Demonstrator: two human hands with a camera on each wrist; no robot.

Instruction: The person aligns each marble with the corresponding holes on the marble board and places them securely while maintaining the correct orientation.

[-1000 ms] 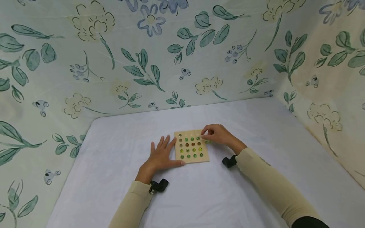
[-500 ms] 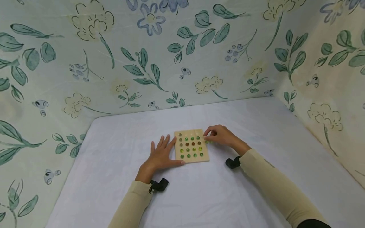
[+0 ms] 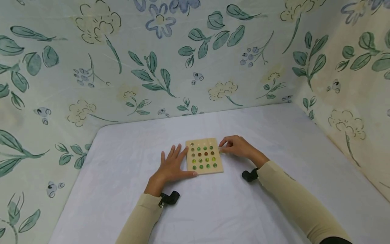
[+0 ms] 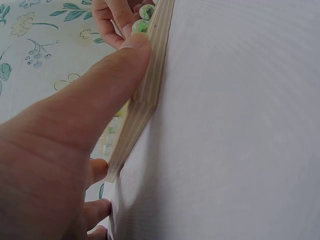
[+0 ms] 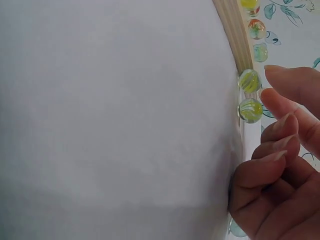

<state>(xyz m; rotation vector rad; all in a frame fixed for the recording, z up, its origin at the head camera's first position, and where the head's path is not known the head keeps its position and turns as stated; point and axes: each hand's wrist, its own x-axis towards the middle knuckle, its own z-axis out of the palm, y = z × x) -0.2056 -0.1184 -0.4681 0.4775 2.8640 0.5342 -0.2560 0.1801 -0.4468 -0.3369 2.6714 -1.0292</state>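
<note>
A square wooden board (image 3: 218, 169) lies on the table, with rows of glass marbles (image 3: 208, 166) in green, yellow and reddish tones. Its far row shows one marble at the left end. Spread along the board's left side, my left hand (image 3: 171, 167) has its thumb straight along the near edge. My right hand (image 3: 237, 146) is just off the right edge, thumb and index tips slightly apart, other fingers curled. In the right wrist view, two yellow-green swirled marbles (image 5: 250, 81) sit right at those tips beside the board. A pale marble (image 5: 238, 228) shows partly below the palm.
A white cloth (image 3: 195, 210) covers the table. Floral fabric (image 3: 170, 67) hangs behind it and at both sides. Each wrist carries a small black camera (image 3: 170, 197) over a beige sleeve.
My right hand has moved from over the board's upper right corner to just off its right edge, now covering the loose marbles there in the head view. My left hand keeps its place.
</note>
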